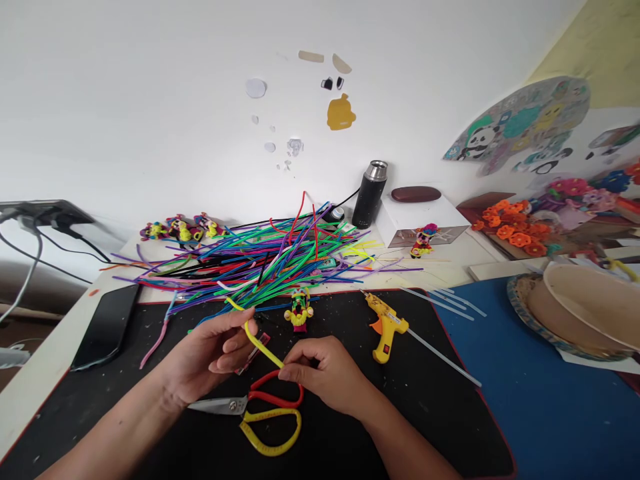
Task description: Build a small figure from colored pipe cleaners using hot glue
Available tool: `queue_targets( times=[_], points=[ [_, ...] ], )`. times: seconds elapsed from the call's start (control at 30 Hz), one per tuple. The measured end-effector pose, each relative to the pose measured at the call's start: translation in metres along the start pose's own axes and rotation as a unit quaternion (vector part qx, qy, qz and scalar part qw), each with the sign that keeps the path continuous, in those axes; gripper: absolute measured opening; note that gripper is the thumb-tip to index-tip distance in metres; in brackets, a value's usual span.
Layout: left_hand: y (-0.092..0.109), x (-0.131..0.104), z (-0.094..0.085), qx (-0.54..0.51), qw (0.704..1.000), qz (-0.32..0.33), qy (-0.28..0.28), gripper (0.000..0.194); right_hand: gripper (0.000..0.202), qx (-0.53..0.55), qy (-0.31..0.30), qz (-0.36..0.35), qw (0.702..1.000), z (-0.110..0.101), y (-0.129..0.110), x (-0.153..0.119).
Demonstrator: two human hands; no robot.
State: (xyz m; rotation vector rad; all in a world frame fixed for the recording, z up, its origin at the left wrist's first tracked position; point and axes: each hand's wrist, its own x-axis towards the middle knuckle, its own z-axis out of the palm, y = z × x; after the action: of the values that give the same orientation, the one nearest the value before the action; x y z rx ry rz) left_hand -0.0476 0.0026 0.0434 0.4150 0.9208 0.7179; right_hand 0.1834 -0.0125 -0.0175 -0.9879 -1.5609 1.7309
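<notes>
A yellow pipe cleaner runs slantwise between my two hands above the black mat. My left hand pinches its upper part between thumb and fingers, with the tip sticking out beyond. The lower end is pinched between thumb and forefinger of my right hand. Scissors with one red and one yellow handle lie just below my hands, blades pointing left. Behind my right hand is a small colourful figure with a yellow middle. A small flat item, partly hidden, lies beneath the pipe cleaner.
A heap of coloured pipe cleaners spreads along the back. To the right lies a yellow glue gun with a long glue stick. A black phone is at left; a dark flask stands by a white box. More figures sit back left.
</notes>
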Motion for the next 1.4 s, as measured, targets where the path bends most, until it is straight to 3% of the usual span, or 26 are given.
queue_targets(
  times=[0.13,0.3,0.4,0.57,0.8,0.93,1.1,1.27,1.4],
  points=[
    [-0.003,0.002,0.004,-0.006,1.0,0.016,0.001,0.035,0.043,0.012,0.002,0.004,1.0,0.0,0.0,0.0],
    [-0.011,0.006,0.014,0.089,0.992,0.081,0.026,0.053,0.045,0.054,0.027,0.006,0.998,0.0,0.005,0.005],
    [-0.011,0.009,0.018,0.142,0.986,0.079,0.02,0.046,0.048,0.067,0.049,0.004,0.997,0.003,0.005,0.008],
    [0.005,0.021,0.022,0.23,0.963,0.137,0.027,0.041,0.045,0.056,0.062,0.001,0.997,0.004,-0.009,0.012],
    [0.026,0.043,0.031,0.224,0.948,0.223,0.032,0.035,0.044,0.054,0.088,-0.045,0.994,-0.01,-0.031,0.045],
    [0.033,0.054,0.033,0.195,0.958,0.208,0.018,0.035,0.041,0.041,0.135,-0.106,0.984,-0.011,-0.03,0.062],
    [0.038,0.062,0.03,0.161,0.972,0.168,-0.026,0.044,0.043,0.052,0.137,-0.105,0.984,-0.012,-0.022,0.06],
    [0.031,0.068,0.029,0.083,0.989,0.096,-0.073,0.046,0.039,0.033,0.144,-0.11,0.983,-0.019,-0.02,0.051],
    [0.022,0.07,0.032,0.083,0.989,0.105,-0.061,0.044,0.039,0.037,0.151,-0.105,0.982,-0.027,-0.024,0.044]
  ],
)
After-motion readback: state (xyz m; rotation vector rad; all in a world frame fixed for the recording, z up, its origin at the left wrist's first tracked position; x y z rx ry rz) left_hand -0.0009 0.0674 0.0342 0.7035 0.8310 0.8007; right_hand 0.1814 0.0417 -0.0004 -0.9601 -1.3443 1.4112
